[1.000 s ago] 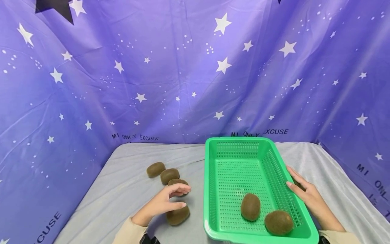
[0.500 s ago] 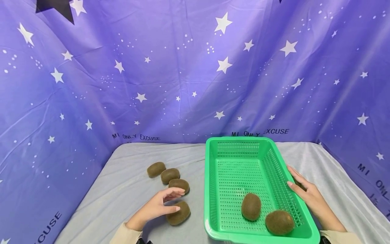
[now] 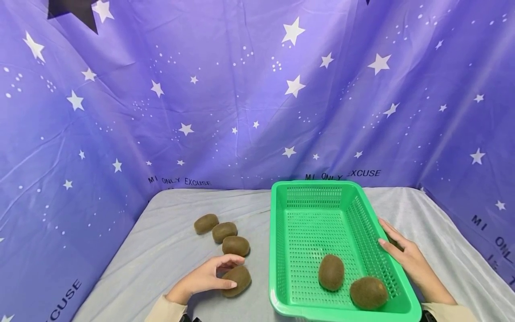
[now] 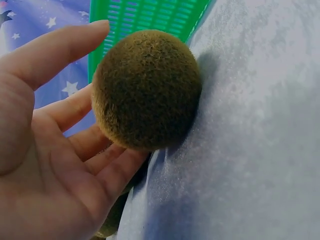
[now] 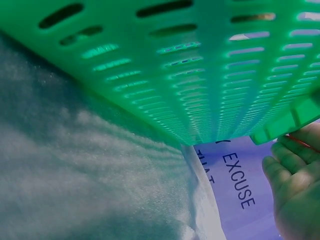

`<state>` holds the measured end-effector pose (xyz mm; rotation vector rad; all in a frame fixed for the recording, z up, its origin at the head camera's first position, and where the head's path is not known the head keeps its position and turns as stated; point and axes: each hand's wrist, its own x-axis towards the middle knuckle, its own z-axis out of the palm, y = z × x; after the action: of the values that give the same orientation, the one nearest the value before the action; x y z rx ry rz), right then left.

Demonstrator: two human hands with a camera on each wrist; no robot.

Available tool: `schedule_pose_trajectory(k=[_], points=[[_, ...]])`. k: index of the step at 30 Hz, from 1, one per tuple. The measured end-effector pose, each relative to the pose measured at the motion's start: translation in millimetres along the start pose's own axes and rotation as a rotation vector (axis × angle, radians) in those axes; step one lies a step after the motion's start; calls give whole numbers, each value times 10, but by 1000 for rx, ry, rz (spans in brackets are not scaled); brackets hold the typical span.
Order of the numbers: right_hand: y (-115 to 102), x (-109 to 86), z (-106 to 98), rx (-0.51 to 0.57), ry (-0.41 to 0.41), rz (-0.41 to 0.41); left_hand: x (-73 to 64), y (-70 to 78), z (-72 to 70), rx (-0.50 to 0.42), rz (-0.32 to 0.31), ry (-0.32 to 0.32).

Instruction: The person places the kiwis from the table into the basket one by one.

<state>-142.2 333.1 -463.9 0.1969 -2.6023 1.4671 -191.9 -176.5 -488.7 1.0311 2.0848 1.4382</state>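
In the head view my left hand (image 3: pixel 207 275) reaches around the nearest kiwi (image 3: pixel 237 281) on the cloth. Its fingers touch the far side of that kiwi (image 4: pixel 147 90) in the left wrist view, while the thumb is extended and appears slightly apart from it. My right hand (image 3: pixel 412 264) holds the right rim of a green plastic basket (image 3: pixel 274 250), thumb over the edge and fingers outside. The right wrist view shows its fingers (image 5: pixel 287 157) at the underside of the rim. Inside the basket lie two kiwis, one upright-looking (image 3: pixel 331 273) and one sideways (image 3: pixel 369 293).
Beyond my left hand a slanting row holds a middle kiwi (image 3: pixel 235 246), another kiwi (image 3: pixel 224 232) and the farthest kiwi (image 3: pixel 206 223). Grey-white cloth (image 3: pixel 161 250) covers the table. A purple star-printed curtain (image 3: pixel 225 98) encloses the back and sides.
My left hand has drawn back toward me and lowered around the nearest kiwi, uncovering the kiwi behind it. The right hand and the basket have stayed in place.
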Motion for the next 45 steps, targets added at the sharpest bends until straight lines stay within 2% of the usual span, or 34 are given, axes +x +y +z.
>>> schedule_pose_trajectory(k=[10,19,32,45], points=[[14,-11,12,8,3,-4,3,-66,13,-69,-23,-64],[1,9,10,-1,22,-25,14,-95,14,-111,-47,-89],[10,2,15,11,16,-23,15,-93,14,-102,-47,-93],[8,3,5,13,7,-26,34,-80,23,-44,5,-89]])
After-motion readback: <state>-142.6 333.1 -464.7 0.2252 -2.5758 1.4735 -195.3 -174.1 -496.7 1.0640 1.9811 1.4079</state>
